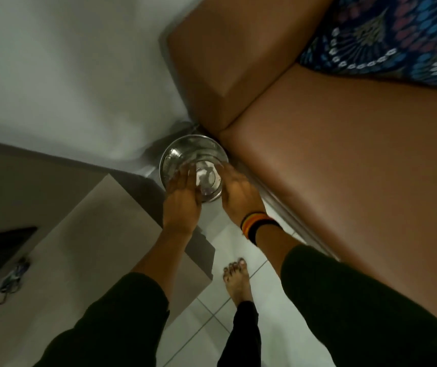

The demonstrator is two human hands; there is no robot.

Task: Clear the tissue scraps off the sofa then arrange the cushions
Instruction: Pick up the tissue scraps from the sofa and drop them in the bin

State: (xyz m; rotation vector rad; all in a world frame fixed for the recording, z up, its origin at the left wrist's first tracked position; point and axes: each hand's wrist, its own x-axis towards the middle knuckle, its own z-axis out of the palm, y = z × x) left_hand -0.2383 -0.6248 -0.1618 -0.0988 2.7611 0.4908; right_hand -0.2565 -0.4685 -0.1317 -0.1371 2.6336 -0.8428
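White wall (66, 62) and pale tiled floor (212, 313) frame the corner where the work takes place; a round metal bin (183, 152) stands on that floor, tucked against the front corner of the brown sofa (344, 168), just below its armrest (225, 62).

Tissue scraps (203, 175) lie inside the bin as a white, crumpled mass near the bottom; blur prevents any count of the pieces; no scrap is visible on the part of the sofa seat that is in view.

My left hand (181, 200) is over the near left edge of the bin mouth, fingers extended and loosely spread, gripping nothing; my right hand (235, 193) is over the near right edge, fingers likewise extended downward and apart, gripping nothing; whether either hand touches the rim, I cannot tell; a striped wristband (255, 223) sits on my right wrist; dark sleeves cover both forearms.

One patterned cushion (386, 35), blue with pink and white markings, rests on the sofa at the far right, against the back corner and well apart from the bin.

Left of the bin stands a beige cabinet (79, 247); a dark flat device (0, 250) with a cable lies on its top; my bare foot (235, 282) is planted on the tiles between cabinet and sofa.
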